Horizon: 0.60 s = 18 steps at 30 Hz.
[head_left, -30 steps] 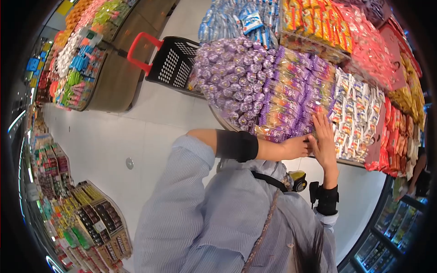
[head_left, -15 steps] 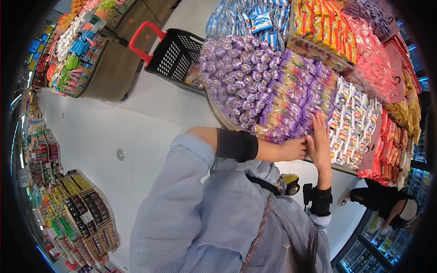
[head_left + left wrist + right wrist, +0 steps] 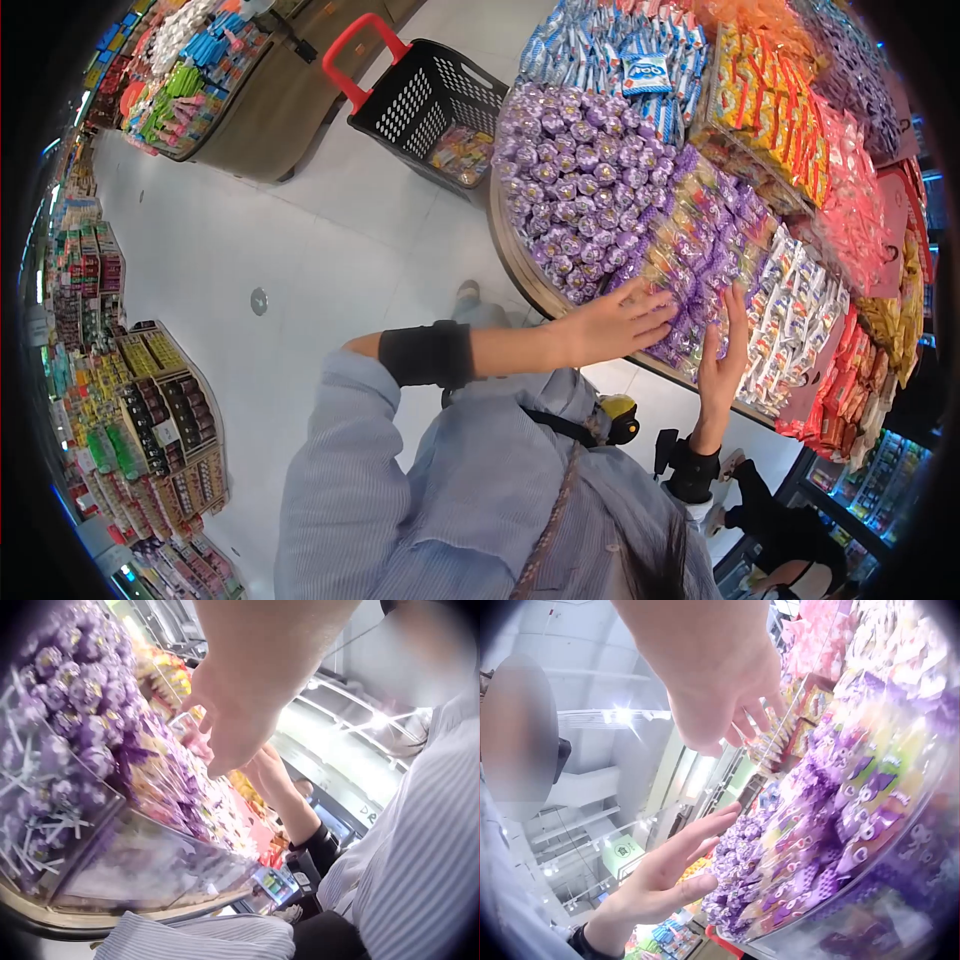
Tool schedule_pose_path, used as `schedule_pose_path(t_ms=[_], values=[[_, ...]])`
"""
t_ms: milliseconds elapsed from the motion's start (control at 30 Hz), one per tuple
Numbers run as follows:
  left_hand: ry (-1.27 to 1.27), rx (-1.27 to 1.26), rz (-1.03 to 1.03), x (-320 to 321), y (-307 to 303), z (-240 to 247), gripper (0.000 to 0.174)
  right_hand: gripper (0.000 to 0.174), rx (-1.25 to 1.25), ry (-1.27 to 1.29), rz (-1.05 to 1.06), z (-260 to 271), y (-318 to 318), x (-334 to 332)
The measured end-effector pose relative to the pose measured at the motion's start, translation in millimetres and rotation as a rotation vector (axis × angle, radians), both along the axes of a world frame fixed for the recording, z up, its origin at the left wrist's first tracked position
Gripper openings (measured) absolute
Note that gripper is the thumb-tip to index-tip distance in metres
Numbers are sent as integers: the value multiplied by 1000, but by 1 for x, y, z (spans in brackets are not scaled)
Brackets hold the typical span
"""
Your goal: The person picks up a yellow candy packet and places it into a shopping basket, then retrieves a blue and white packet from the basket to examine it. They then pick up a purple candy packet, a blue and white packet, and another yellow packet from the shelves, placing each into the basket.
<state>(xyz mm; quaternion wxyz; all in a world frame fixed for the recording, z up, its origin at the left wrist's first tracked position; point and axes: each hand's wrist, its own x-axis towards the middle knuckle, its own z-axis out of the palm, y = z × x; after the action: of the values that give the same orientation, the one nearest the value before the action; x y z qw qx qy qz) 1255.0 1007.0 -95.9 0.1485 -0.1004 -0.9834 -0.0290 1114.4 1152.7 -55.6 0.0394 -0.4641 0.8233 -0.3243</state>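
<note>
Fingers spread, the left hand (image 3: 612, 328) hangs palm down over the near edge of the purple-wrapped candy packets (image 3: 690, 235). A little to its right, the right hand (image 3: 722, 362) points its extended fingers at the same packets. There is a gap between the two hands, and neither holds anything. From the right wrist view, the packets (image 3: 855, 817) look clear with purple print and show colourful contents. The left hand (image 3: 656, 881) has straight fingers there. Round purple-wrapped candies (image 3: 580, 190) are heaped left of the packets, also in the left wrist view.
White-wrapped candies (image 3: 795, 310) lie right of the packets; blue packets (image 3: 600, 45) and orange packets (image 3: 775, 100) are farther back. A black basket (image 3: 410, 110) with a red handle holds some packets. Another person (image 3: 790, 540) is at lower right. Shelves (image 3: 160, 430) stand at left.
The hands, close together before, have drawn apart. The left hand's curled fingers have straightened and spread over the packets. The head view has shifted, bringing more of the basket's inside into sight.
</note>
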Motion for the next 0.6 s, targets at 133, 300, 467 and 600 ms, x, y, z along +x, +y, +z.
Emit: schedule_pose_path(t_ms=[133,300,467,600], values=[[-14,121,148,44,-51,2,44,36,2,70,75,11,-44,30],[-87,185,311,113,-122,4,48,36,-101,5,230,11,-119,89],[-188,259,428,193,-189,-8,51,38,-91,-124,329,-8,-203,158],[-238,283,564,257,-236,-19,53,42,-62,-204,401,-36,-263,199]])
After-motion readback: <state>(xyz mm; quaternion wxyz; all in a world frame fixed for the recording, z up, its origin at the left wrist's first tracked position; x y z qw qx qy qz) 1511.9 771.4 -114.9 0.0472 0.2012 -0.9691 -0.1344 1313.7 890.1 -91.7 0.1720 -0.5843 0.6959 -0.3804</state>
